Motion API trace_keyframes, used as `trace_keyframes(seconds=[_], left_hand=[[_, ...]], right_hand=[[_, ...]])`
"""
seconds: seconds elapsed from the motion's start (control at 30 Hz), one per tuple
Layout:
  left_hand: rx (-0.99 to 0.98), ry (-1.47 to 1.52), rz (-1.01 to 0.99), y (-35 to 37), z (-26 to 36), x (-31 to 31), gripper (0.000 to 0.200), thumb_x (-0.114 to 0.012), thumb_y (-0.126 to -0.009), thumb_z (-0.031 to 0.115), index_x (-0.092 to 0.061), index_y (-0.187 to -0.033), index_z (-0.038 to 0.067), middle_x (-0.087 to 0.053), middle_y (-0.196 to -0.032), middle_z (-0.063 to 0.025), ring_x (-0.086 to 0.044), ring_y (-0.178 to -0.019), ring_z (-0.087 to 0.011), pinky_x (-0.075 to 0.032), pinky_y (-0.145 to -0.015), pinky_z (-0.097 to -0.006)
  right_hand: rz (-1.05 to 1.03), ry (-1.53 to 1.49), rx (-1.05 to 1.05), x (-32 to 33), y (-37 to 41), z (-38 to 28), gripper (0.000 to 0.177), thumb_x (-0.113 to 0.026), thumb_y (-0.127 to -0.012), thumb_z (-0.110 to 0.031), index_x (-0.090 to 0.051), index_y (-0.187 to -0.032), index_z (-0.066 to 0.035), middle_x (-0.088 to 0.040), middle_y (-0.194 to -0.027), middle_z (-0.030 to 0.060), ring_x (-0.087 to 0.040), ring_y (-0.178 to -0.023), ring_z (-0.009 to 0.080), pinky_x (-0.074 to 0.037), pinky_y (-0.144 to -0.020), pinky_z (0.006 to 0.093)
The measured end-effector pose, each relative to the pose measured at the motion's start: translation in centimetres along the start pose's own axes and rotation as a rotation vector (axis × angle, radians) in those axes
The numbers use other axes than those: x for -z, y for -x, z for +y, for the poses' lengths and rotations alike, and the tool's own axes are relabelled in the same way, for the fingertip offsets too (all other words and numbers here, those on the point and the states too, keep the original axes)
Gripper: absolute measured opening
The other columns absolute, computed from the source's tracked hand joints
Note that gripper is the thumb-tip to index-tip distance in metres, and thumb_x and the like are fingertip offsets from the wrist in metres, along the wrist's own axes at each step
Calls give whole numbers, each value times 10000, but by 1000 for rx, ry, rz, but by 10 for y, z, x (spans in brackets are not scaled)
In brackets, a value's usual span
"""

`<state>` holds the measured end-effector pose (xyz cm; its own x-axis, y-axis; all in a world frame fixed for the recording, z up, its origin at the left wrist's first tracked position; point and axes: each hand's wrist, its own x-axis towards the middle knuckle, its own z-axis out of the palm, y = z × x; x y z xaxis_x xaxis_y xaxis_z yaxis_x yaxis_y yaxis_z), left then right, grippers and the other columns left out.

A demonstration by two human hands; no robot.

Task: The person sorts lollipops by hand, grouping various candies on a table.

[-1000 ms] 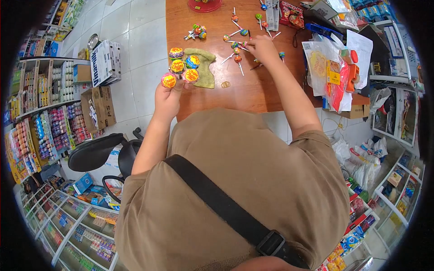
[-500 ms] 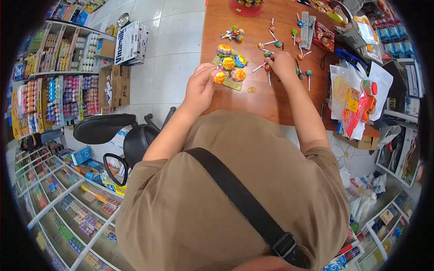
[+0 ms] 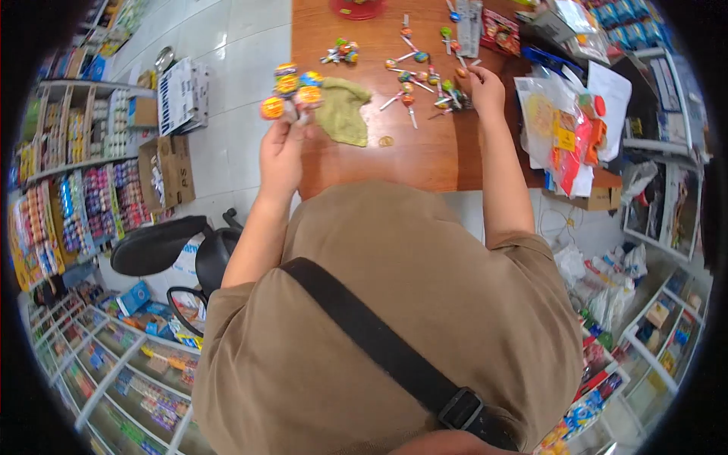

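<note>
The right hand [image 3: 487,92] had shifted right to one lollipop [image 3: 461,73], its hold unclear. The left hand [image 3: 281,155], grip closed, held five lollipops [image 3: 285,84].

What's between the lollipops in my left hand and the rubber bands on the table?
In the head view, a green cloth lies between the held lollipops and rubber bands.

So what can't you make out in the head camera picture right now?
All in the head view:
Wrapper lettering on the held lollipops: blurred.
Lower ends of their sticks: hidden by the left hand.
Rest of the red container: cut off by the top edge.
Whether the right hand grips the orange lollipop: too small to tell.
</note>
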<state>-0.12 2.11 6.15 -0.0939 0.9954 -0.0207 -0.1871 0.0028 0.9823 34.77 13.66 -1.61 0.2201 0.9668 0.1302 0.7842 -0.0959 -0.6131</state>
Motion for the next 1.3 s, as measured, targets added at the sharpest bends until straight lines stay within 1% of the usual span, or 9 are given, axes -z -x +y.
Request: trace_keyframes(seconds=[0.13,0.17,0.37,0.63,0.73,0.97,1.1,1.23,1.3], left_hand=[[-7,92,-11,-2,-4,-2,136,-458,-883,130,-514,-899,7,-497,-814,-47,-451,-799,-124,-361,-844,-331],[7,115,-13,-3,-5,-2,127,-460,-883,132,-508,-877,14,-485,-800,-43,-445,-809,-132,-352,-859,-341],[-21,147,-77,-6,0,-7,117,-454,-886,125,-504,-881,19,-485,-822,-50,-451,-844,-159,-356,-851,-352],[-60,116,-161,-8,-3,-5,109,-436,-894,136,-485,-902,39,-464,-805,-49,-436,-878,-169,-344,-845,-353],[-66,107,-165,-8,-2,-5,112,-437,-893,140,-484,-898,39,-464,-807,-49,-435,-879,-169,-342,-845,-350],[-32,85,-133,-8,-1,-5,121,-451,-888,146,-489,-872,32,-468,-811,-45,-439,-875,-160,-347,-843,-346],[-18,107,-90,-9,-2,-6,135,-459,-883,137,-508,-906,13,-504,-843,-53,-466,-837,-138,-360,-834,-328],[23,50,-46,-6,-4,-4,179,-475,-869,95,-521,-1011,-3,-546,-932,-30,-481,-808,-92,-388,-774,-237],[44,31,-6,-3,-5,-7,176,-487,-869,123,-523,-987,-4,-549,-890,-40,-494,-805,-113,-387,-823,-291]], right_hand=[[100,-117,-83,7,17,51,212,-524,-814,-126,-603,-991,-41,-623,-798,89,-578,-702,155,-445,-654,271],[65,-154,-163,7,25,58,227,-495,-794,-109,-600,-985,-46,-616,-912,148,-595,-848,256,-446,-748,320],[171,136,-173,6,64,79,243,-533,-756,-86,-585,-987,-28,-591,-902,170,-552,-889,304,-427,-790,372],[-55,44,-351,8,73,79,302,-598,-723,-140,-582,-1013,-56,-588,-897,144,-557,-858,293,-442,-747,375],[-37,80,-335,12,69,67,292,-599,-728,-143,-583,-1011,-72,-580,-907,137,-555,-846,299,-442,-741,382],[99,294,59,3,21,41,271,-571,-746,-142,-592,-1015,-165,-562,-944,106,-524,-896,297,-447,-746,396],[-24,367,90,-11,-13,26,216,-505,-789,-191,-601,-981,-216,-551,-960,90,-524,-893,293,-452,-741,418],[-189,460,64,-20,-29,15,227,-443,-811,-273,-601,-961,-210,-544,-995,111,-520,-942,299,-452,-761,426],[-143,450,24,-34,-35,24,166,-523,-769,-215,-631,-895,-205,-558,-901,149,-564,-842,325,-467,-724,419]])
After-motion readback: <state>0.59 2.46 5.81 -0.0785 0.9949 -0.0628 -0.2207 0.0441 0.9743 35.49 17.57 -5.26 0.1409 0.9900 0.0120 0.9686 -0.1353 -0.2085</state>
